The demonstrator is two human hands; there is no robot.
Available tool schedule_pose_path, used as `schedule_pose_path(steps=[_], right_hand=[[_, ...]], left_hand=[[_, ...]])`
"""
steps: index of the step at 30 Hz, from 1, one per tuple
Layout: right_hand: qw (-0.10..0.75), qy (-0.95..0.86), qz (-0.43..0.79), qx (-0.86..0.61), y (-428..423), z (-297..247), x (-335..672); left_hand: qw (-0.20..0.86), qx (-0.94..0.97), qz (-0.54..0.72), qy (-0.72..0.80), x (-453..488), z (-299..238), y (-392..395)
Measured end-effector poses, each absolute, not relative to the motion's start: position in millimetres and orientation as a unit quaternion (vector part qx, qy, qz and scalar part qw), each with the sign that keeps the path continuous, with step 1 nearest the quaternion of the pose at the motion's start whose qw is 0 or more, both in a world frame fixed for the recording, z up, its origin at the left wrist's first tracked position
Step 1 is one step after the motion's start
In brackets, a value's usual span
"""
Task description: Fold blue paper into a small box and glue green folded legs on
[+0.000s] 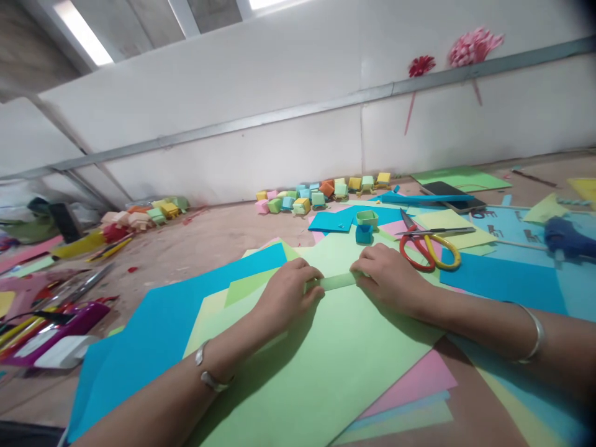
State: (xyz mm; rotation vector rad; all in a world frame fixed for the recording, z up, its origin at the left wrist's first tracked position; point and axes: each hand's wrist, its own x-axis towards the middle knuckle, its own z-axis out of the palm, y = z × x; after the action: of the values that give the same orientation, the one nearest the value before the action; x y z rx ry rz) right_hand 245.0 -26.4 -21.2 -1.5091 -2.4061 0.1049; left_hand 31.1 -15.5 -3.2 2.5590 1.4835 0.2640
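Between my two hands stretches a narrow strip of light green paper (338,281). My left hand (286,292) pinches its left end between thumb and fingers. At the other end my right hand (388,276) is closed on the strip in the same way. Both hands are low over a large light green sheet (321,354). Just beyond the right hand stand a small green paper box (367,218) and a small blue paper box (364,234). Scissors with red and yellow handles (431,245) lie to the right of that hand.
Blue sheets (162,323) lie under the green one. Several small paper boxes (321,195) line the wall, with another cluster (156,214) farther left. At right are a phone (451,194) and a blue glue gun (570,239). A purple power strip (60,335) sits at left.
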Motion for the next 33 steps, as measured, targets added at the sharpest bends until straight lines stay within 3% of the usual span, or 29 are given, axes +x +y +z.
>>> schedule_pose_path(steps=[10, 17, 20, 24, 28, 33], right_hand=[[0.266, -0.809, 0.124, -0.509, -19.2, -24.6, 251.6], [0.300, -0.795, 0.151, -0.506, -14.6, -27.7, 254.8], [0.339, -0.781, 0.213, -0.479, -17.4, -27.0, 254.0], [0.448, -0.736, 0.273, -0.427, -24.0, -27.1, 250.1], [0.484, -0.745, 0.240, -0.391, -32.7, -27.6, 243.7], [0.412, -0.837, 0.207, -0.294, -37.5, -27.2, 240.9]], left_hand=[[0.096, 0.843, 0.163, 0.503, 26.6, -9.2, -9.5], [0.106, 0.823, 0.225, 0.511, 20.0, -14.3, 5.1], [0.199, 0.739, 0.376, 0.523, 18.8, -12.0, 10.9], [0.468, 0.515, 0.538, 0.475, 24.4, -6.3, 7.6], [0.655, 0.433, 0.453, 0.422, 37.3, -8.8, -10.1], [0.665, 0.427, 0.368, 0.490, 43.4, -13.5, -20.0]])
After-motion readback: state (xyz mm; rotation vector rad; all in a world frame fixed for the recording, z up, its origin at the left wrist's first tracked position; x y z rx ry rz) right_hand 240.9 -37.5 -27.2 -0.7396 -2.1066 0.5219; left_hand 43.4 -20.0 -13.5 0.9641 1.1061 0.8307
